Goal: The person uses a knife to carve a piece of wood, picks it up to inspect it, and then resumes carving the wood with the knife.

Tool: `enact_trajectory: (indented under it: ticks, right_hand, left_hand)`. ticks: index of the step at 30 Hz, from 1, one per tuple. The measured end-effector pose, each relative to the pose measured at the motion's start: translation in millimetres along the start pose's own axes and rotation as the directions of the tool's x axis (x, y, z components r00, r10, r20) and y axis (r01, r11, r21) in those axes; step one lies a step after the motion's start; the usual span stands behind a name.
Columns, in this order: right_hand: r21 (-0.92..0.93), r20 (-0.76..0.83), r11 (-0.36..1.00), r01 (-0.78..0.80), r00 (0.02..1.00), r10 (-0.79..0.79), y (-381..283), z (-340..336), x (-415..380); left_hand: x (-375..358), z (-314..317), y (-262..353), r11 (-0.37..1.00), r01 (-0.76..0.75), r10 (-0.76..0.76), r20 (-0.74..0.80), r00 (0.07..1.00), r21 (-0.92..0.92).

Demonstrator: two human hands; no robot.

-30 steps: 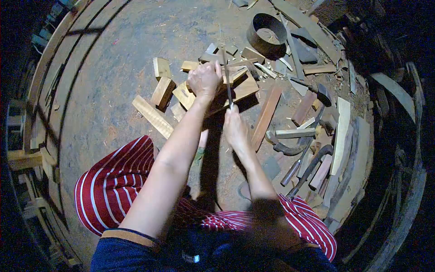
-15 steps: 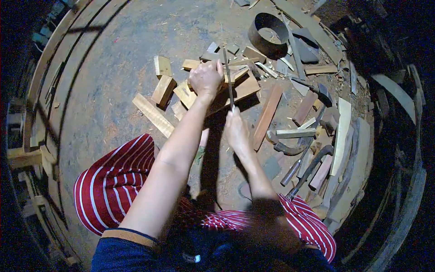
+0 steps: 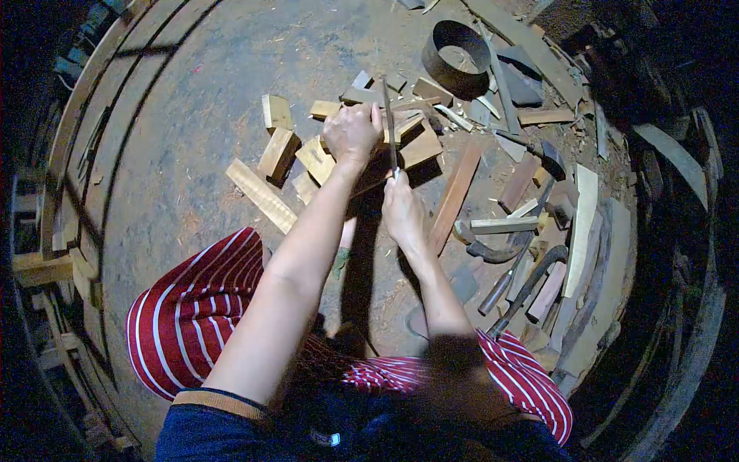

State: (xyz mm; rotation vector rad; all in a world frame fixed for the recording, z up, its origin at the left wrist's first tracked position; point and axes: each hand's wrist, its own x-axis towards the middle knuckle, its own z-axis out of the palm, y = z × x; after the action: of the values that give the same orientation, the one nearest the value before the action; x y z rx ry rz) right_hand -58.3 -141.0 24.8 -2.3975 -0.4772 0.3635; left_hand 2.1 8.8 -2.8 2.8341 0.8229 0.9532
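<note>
Landmark: round metal ring point(image 3: 460, 48) on the dirt floor. Below and left of the ring, left hand point(image 3: 352, 132) is closed, pressing a wood block point(image 3: 412, 145) down on the scrap pile. Right hand point(image 3: 403, 213), below the block, is fisted around the handle of a thin saw blade point(image 3: 389, 135). Versus 0.5 s ago: right hand sits higher, nearer the block; blade has slid forward toward the ring. Left hand unchanged. Hammer point(image 3: 504, 276) lies well below the ring, untouched.
</note>
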Motion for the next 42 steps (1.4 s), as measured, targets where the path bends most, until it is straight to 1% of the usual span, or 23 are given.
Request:
enact_trajectory:
  ticks: [1, 3, 5, 6, 9, 10, 13, 15, 16, 19, 21, 22, 23, 24, 25, 27, 30, 33, 35, 37, 39, 41, 42]
  right_hand:
    - [0.016, -0.026, 1.0, 0.019, 0.999, -0.019, 0, -1, -7]
    - [0.0, 0.003, 1.0, -0.005, 1.0, 0.005, -5, -5, -5]
    - [-0.021, 0.024, 0.998, -0.065, 0.998, 0.066, -8, -6, 11]
    - [-0.02, -0.004, 0.999, -0.029, 1.0, 0.029, -8, -4, 23]
    - [-0.051, -0.018, 0.998, -0.046, 0.999, 0.046, -17, -3, 44]
    - [-0.056, -0.022, 0.997, -0.045, 0.999, 0.044, -15, -4, 41]
    - [-0.009, 0.043, 0.999, -0.05, 0.998, 0.05, -5, -2, 6]
    - [0.012, -0.014, 1.0, 0.002, 1.0, -0.002, 4, 2, -27]
    - [0.012, -0.009, 1.0, 0.0, 1.0, 0.0, 5, 1, -27]
    - [-0.019, 0.024, 0.997, -0.071, 0.997, 0.072, -1, -4, -3]
    - [0.023, -0.018, 0.999, -0.039, 0.999, 0.039, -9, -5, 28]
    - [0.023, -0.024, 0.999, -0.035, 0.999, 0.035, -11, -3, 32]
    - [-0.014, -0.051, 1.0, -0.017, 0.999, 0.016, -11, 0, 36]
    - [-0.054, -0.075, 0.999, -0.002, 0.997, -0.002, -10, 1, 39]
    - [-0.06, -0.073, 0.998, -0.001, 0.997, -0.003, -11, -2, 31]
    - [-0.031, -0.005, 0.999, -0.012, 1.0, 0.012, -8, -7, 0]
    - [-0.049, -0.001, 0.998, -0.04, 0.999, 0.04, 1, -6, -32]
    - [-0.014, 0.016, 0.999, -0.038, 0.999, 0.038, -2, -8, -5]
    - [-0.016, -0.008, 0.999, -0.032, 0.999, 0.032, -4, 0, 24]
    - [-0.069, -0.038, 0.998, -0.006, 0.999, 0.004, -9, 1, 39]
    - [-0.057, -0.055, 0.998, -0.031, 0.998, 0.028, -8, -2, 27]
    - [-0.001, -0.017, 1.0, -0.004, 1.0, 0.004, -5, -8, -2]
    - [-0.024, -0.004, 0.999, -0.03, 1.0, 0.03, -2, -6, -16]
  left_hand:
    - [-2, 0, 0, 1.0, 0.0, 0.0, 0.004, 1.0, 0.003]
    - [0, 0, 1, 1.0, 0.006, -0.006, 0.013, 1.0, 0.006]
    - [0, -1, 1, 1.0, 0.021, -0.02, 0.051, 0.999, -0.016]
    - [1, -2, 1, 0.999, 0.018, -0.016, 0.067, 0.998, -0.027]
    - [1, -3, 2, 0.999, 0.032, -0.031, 0.079, 0.996, -0.016]
    - [1, -2, 3, 0.998, 0.056, -0.056, 0.075, 0.996, 0.002]
    - [2, 4, -1, 0.999, 0.048, -0.048, 0.04, 0.998, 0.008]
    - [0, 3, 1, 0.999, 0.047, -0.049, 0.054, 0.997, 0.026]
    - [-1, 1, 2, 0.998, 0.042, -0.045, 0.06, 0.997, 0.045]
    - [-2, 0, 3, 1.0, 0.014, -0.015, 0.051, 0.999, 0.008]
    - [-1, 0, 2, 0.999, 0.029, -0.027, 0.071, 0.997, -0.029]
    - [0, 1, 1, 0.999, 0.033, -0.034, 0.064, 0.997, 0.009]
    - [1, 4, 1, 0.998, 0.041, -0.043, 0.058, 0.997, 0.044]
    - [2, -2, 4, 0.999, 0.038, -0.039, 0.057, 0.998, 0.023]
    - [2, -3, 4, 0.999, 0.043, -0.045, 0.058, 0.997, 0.02]
    - [2, -2, 3, 0.999, 0.047, -0.049, 0.058, 0.997, 0.028]
    - [-1, 2, 1, 0.999, 0.035, -0.036, 0.033, 0.999, 0.02]
    - [-1, -2, 2, 1.0, 0.005, -0.005, 0.017, 1.0, -0.022]
    - [1, -8, 5, 1.0, 0.012, -0.013, 0.033, 0.999, 0.018]
    - [2, -2, 4, 0.999, 0.044, -0.045, 0.042, 0.998, 0.025]
    - [0, 1, 5, 0.999, 0.041, -0.042, 0.021, 0.999, 0.013]
    - [2, -1, 4, 0.997, 0.079, -0.08, 0.082, 0.993, 0.011]
    - [2, -3, 4, 0.996, 0.085, -0.086, 0.086, 0.993, 0.014]
